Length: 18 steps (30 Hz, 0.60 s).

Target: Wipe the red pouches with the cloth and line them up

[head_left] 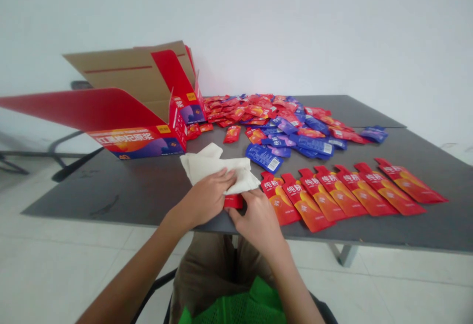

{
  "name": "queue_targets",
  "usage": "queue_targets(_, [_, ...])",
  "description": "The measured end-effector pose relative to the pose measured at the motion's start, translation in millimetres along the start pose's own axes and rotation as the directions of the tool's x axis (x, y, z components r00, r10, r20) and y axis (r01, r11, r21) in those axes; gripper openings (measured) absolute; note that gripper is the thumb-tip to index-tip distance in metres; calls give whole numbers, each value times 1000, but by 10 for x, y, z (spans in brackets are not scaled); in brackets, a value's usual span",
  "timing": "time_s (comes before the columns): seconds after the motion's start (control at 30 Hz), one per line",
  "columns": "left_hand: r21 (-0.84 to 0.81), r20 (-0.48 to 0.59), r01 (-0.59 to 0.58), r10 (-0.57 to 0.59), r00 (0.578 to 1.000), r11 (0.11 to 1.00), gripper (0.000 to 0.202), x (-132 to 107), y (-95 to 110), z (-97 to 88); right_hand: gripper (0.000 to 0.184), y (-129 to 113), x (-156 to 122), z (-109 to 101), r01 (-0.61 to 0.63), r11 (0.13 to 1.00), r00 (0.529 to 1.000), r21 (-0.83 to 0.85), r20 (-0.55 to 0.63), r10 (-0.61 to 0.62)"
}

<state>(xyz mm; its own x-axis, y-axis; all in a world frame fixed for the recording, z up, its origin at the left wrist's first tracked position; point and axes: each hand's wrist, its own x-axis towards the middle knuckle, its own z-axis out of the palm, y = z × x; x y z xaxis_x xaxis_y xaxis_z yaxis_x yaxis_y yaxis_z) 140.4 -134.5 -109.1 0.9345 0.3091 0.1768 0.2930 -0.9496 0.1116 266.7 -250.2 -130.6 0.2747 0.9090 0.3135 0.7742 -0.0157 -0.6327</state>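
Observation:
A folded white cloth lies under the fingers of my left hand, which is closed on it near the table's front edge. Beneath the cloth a small part of a red pouch shows; most of it is covered. My right hand pinches that pouch at its right side, thumb at the lower edge and fingers partly under the cloth. Just right of my right hand, several red-and-orange pouches lie in an overlapping row, their spouts pointing away from me.
A heap of red pouches and blue pouches covers the back middle of the dark table. At the left stand an open red carton with raised flaps and another carton behind it. A white wall rises behind the table.

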Motion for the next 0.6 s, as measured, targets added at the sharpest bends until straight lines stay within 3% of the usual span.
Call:
queue_targets(0.1, [-9,-4,-71,71,997,997,55,-237,176,-46,26,2,12,3,47,998,999,36,3,-47])
queue_targets(0.17, [1,3,-65,65,998,998,55,-255,210,-60,31,7,19,6,47,998,999,50,-4,-47])
queue_targets(0.33, [59,21,59,-60,998,997,56,85,-7,-22,24,12,17,6,-7,999,1000,43,7,7])
queue_targets(0.4, [73,33,36,-38,999,997,55,120,-29,-20,21,11,11,5,-14,999,1000,39,8,14])
queue_targets(0.5, [54,27,-97,96,995,994,52,-55,96,-40,25,12,10,9,-26,999,1000,39,-14,26])
queue_targets(0.6, [46,1,-92,93,996,995,51,-224,240,-64,29,12,19,13,35,997,999,64,-7,-34])
